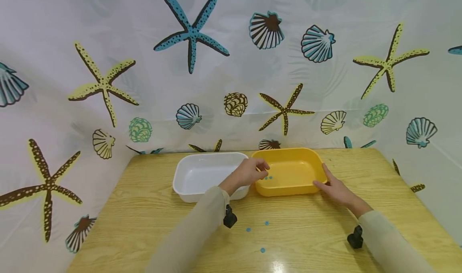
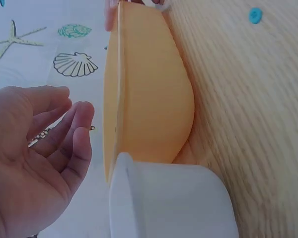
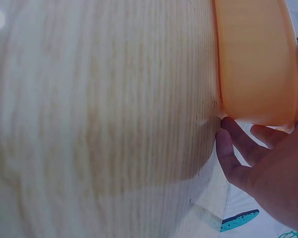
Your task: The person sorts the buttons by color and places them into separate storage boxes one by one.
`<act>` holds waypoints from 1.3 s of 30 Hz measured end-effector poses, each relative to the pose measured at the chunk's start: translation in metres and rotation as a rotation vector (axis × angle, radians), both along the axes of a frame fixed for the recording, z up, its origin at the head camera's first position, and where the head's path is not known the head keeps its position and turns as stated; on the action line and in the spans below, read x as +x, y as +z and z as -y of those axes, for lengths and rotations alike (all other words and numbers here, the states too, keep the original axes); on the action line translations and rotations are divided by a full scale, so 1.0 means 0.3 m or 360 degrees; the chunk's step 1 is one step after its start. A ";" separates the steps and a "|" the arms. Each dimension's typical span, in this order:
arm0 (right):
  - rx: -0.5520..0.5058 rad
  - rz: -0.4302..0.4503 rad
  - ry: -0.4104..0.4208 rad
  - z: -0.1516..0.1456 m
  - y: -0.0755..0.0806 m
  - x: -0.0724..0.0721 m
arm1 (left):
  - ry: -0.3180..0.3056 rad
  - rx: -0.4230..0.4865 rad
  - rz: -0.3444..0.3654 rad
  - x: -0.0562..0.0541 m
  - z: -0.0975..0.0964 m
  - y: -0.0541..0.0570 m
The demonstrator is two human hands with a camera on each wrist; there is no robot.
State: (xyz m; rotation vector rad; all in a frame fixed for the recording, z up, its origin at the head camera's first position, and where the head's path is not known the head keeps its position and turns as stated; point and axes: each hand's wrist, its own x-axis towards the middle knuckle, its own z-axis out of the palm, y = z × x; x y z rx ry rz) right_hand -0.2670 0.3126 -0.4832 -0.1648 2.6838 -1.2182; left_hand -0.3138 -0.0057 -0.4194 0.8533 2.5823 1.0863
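A yellow plastic basin (image 1: 288, 190) stands at the back of the table, with small blue buttons (image 1: 270, 177) lying inside near its left end. Over that end hovers my left hand (image 1: 251, 171); its fingers bend loosely, and in the left wrist view no object shows between thumb and fingertips. My right hand (image 1: 335, 189) holds the basin's right end, fingers against the wall and low corner in the right wrist view. A white basin (image 1: 185, 194) sits just left of the yellow one, partly hidden by my left hand and forearm.
Three loose blue buttons, one of them nearest the front (image 1: 262, 250), lie on the wooden table (image 1: 144, 225) before the basins. A white cloth (image 1: 231, 72) printed with starfish and shells hangs behind and at both sides.
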 end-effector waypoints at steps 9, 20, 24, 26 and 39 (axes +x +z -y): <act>0.0011 0.0000 0.0004 -0.001 -0.002 -0.002 | -0.0154 -0.0072 0.0009 0.100 0.074 -0.003; 0.0001 -0.0001 0.0015 0.008 0.015 0.007 | -0.0255 -0.0110 0.0032 0.186 0.141 -0.027; 0.0001 0.0010 0.0011 0.009 0.014 0.008 | -0.0292 -0.0128 0.0067 0.208 0.158 -0.047; 0.0000 0.0017 0.0008 0.009 0.012 0.007 | -0.0307 -0.0145 0.0097 0.215 0.163 -0.064; 0.0004 0.0025 0.0006 0.011 0.014 0.008 | -0.0481 -0.0357 0.0122 0.241 0.189 -0.133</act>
